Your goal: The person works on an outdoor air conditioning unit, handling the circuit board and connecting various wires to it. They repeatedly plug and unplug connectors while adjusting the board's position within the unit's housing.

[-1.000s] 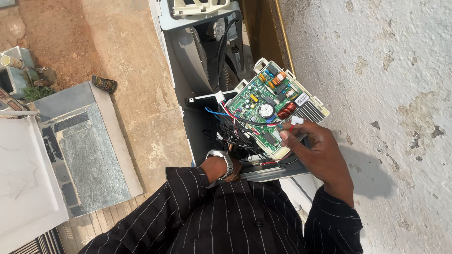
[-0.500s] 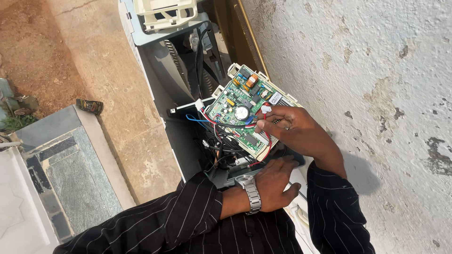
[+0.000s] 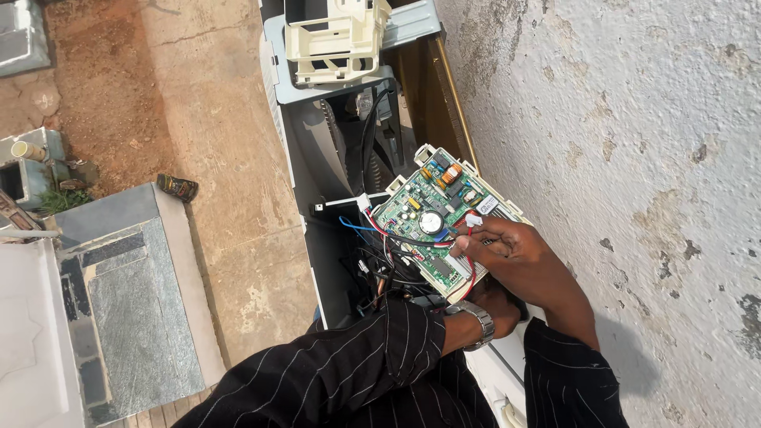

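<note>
At centre frame, our right hand (image 3: 507,250) pinches a small white plastic connector (image 3: 474,221) on the green rectangular circuit board (image 3: 432,218); our left hand (image 3: 499,305) lies mostly hidden beneath, grip unclear.

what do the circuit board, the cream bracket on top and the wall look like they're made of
Circuit board: green laminate, glossy, studded with components and wires. Cream bracket: likely moulded plastic, matte, with ribbed cut-outs. Wall: rough plaster or cement, whitish paint, pitted and flaking in grey patches.

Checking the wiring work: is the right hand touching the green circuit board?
Touching. The head view shows the right hand with its fingertips resting on the green circuit board at its edge, pinching a small white connector, with no gap visible.
</note>
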